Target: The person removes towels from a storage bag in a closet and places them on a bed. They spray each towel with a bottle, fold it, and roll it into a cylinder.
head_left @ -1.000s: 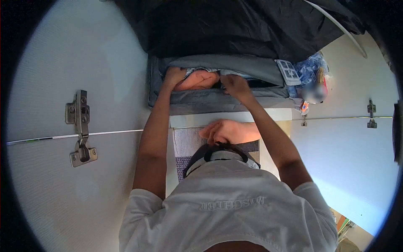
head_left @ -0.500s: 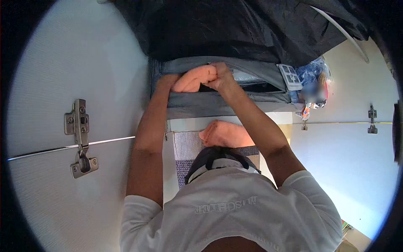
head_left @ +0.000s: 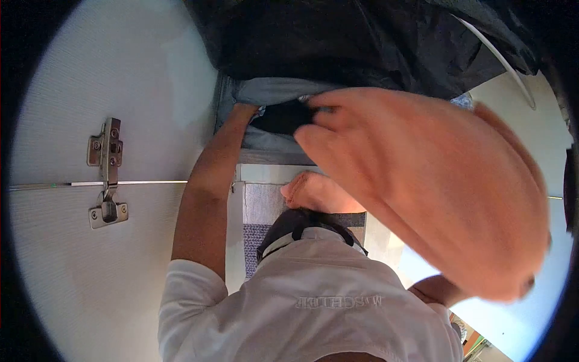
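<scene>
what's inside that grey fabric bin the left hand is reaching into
Inside the grey fabric bin only a dark opening shows beside the left hand. The orange cloth lifted in front covers the bin's right part, so any contents there are hidden.

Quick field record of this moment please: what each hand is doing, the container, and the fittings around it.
left hand: reaches into the grey fabric bag, grip hidden
right hand: hidden behind the orange cloth, which it lifts close to the camera
bag opening: open, dark inside
black cover: hangs above the bag
cabinet hinge: on the white panel, left of the arm
</scene>
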A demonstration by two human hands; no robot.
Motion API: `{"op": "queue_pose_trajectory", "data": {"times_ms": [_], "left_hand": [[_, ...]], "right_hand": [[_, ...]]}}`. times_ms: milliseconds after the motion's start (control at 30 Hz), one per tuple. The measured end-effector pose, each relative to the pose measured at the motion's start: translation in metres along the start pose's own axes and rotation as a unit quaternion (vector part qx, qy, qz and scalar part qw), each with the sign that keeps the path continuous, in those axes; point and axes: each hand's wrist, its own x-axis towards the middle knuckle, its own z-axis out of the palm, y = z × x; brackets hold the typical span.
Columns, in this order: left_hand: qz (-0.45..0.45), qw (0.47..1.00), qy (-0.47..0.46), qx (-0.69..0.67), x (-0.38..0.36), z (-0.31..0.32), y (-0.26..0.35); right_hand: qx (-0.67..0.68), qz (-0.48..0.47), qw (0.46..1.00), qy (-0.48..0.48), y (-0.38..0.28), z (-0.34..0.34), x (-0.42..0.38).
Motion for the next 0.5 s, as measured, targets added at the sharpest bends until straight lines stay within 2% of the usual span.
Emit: {"op": "queue_pose_trajectory", "data": {"times_ms": [133,300,400,500], "left_hand": [[0.002,1.0,0.009,0.02,0.002,0.003,-0.005],[0.01,0.998,0.017,0.051,0.003,0.013,-0.011],[0.024,0.997,0.01,0.07,0.001,0.025,-0.02],[0.073,0.992,-0.027,0.099,-0.011,0.055,-0.032]], "right_hand": [[-0.108,-0.062,0.992,0.025,-0.028,-0.036,-0.01],[-0.16,-0.06,0.983,0.065,-0.018,-0.061,-0.036],[-0.155,0.001,0.983,0.099,0.014,-0.073,-0.071],[-0.066,0.14,0.976,0.154,0.084,-0.065,-0.1]]}}
